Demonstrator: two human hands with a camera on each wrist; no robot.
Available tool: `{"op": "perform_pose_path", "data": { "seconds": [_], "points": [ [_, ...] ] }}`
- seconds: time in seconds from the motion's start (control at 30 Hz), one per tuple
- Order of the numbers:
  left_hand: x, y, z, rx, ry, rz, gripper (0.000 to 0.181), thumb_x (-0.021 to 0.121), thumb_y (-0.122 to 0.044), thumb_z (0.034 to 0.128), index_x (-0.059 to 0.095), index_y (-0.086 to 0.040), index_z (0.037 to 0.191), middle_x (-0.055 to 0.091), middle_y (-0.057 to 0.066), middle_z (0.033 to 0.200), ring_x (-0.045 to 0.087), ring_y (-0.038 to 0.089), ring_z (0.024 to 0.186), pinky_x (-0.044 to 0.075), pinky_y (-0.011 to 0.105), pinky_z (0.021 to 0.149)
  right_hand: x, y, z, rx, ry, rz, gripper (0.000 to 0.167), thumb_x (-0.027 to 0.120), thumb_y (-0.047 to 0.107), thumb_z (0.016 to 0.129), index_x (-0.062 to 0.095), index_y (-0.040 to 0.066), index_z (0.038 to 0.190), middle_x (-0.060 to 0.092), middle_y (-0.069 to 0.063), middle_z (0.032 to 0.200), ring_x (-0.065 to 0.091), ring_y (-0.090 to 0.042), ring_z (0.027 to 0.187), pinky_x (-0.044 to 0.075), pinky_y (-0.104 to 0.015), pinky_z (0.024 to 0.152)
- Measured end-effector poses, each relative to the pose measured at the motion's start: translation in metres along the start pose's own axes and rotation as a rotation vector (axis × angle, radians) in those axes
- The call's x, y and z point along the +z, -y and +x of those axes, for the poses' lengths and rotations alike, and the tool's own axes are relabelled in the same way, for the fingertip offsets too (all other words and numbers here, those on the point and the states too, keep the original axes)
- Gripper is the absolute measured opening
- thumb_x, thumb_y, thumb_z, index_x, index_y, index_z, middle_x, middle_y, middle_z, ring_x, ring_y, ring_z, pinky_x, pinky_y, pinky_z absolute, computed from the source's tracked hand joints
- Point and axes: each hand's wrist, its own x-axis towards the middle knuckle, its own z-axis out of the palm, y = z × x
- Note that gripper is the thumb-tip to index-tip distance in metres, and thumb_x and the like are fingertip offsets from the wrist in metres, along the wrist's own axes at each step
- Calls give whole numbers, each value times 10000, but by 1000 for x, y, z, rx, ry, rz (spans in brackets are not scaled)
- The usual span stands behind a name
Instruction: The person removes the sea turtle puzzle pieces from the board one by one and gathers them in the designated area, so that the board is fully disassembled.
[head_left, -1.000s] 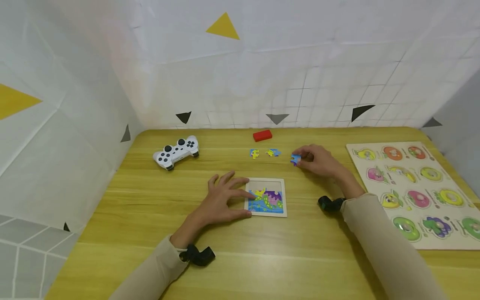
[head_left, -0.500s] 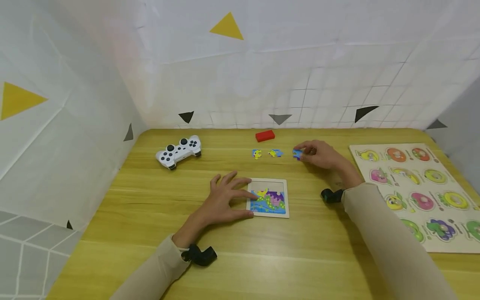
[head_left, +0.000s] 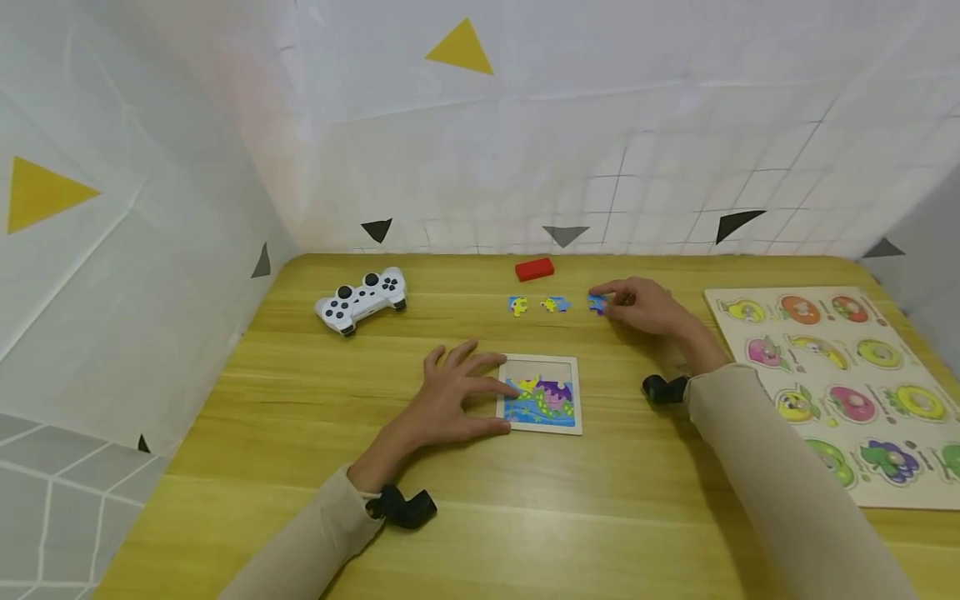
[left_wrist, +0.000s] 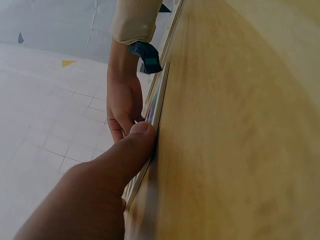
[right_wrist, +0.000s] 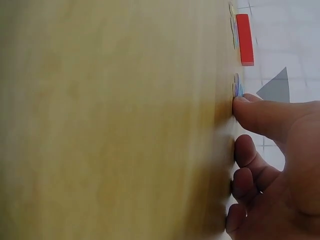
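Observation:
In the head view my left hand [head_left: 450,400] rests at the left side of a small framed puzzle [head_left: 542,432]. Its thumb touches the lower left corner and its spread fingers lie on the left edge and the picture. Blue, purple and yellow pieces fill the lower part of this frame; the upper strip shows bare backing. Farther back, my right hand [head_left: 647,307] pinches a blue puzzle piece [head_left: 596,302] at the table surface with thumb and index finger. The right wrist view shows the thumb on that piece, partly covering it. Two yellow-and-blue puzzle pieces, a left piece [head_left: 518,306] and a right piece [head_left: 556,304], lie beside it.
A red block [head_left: 535,269] lies behind the loose pieces. At the back left sits a white game controller [head_left: 362,300]. A large wooden fruit board [head_left: 813,400] covers the table's right side, beside my right forearm. White sheeting [head_left: 480,167] rises along the back edge.
My right hand has shifted the blue piece slightly away and turned it, roughly into line with the other two. The left hand stays at the frame. The head view has drifted slightly.

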Motion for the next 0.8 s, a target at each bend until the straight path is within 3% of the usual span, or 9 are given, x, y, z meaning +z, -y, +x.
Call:
{"op": "perform_pose_path", "data": {
  "seconds": [0.23,0.4,0.6,0.8],
  "points": [
    [-1,-1,0,-12,16,0,389,734,-598,858,714,-438,1211,461,-64,1574,190,383,1561,38,682,1164,1,-1,1,-3,-11,-9,385,601,146,1003,638,114,1385,686,-202,1104,548,-269,891,425,-343,723],
    [0,-1,-1,-4,3,-10,396,755,-588,843,724,-423,1201,480,-45,1561,206,394,1555,52,695,1159,4,0,-1,14,-18,1,399,590,177,1014,617,133,1410,663,-208,1153,544,-286,950,425,-358,764],
    [1,0,-1,10,-8,18,419,761,-605,827,725,-425,1204,481,-43,1562,229,404,1546,82,704,1150,5,-3,-11,47,-62,190,451,548,256,1055,530,126,1487,613,-205,1229,524,-262,977,430,-327,788],
    [1,1,1,24,-19,29,425,767,-601,826,727,-424,1210,486,-29,1560,236,408,1541,90,708,1143,6,-10,-17,76,-156,346,437,541,301,1064,543,147,1474,565,-129,1060,439,-196,829,385,-301,672]
  ]
}}
